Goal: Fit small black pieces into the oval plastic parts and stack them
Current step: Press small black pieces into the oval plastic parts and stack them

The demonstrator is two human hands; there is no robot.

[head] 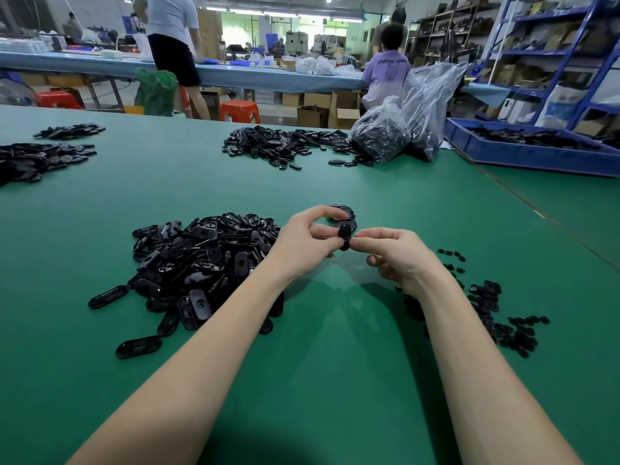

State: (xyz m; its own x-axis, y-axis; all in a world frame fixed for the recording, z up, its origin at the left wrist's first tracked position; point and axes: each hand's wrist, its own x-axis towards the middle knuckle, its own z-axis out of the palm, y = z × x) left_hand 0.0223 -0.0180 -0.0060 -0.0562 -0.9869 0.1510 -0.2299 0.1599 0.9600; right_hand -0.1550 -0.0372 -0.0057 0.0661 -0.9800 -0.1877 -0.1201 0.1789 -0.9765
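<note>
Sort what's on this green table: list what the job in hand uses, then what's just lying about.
In use:
- oval part, held by left hand and right hand
- near pile of oval parts
- small black pieces
- finished stack

Lying about:
- far pile
- plastic bags
- blue tray

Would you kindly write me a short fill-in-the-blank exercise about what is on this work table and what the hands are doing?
1. Both hands pinch one black oval part above the ______ table.
2. The big pile of oval parts lies beside the ______ hand.
3. The scattered small black pieces lie beside the ______ hand.
4. The blue tray sits at the table's far ______ corner.

Missing words: green; left; right; right
</note>
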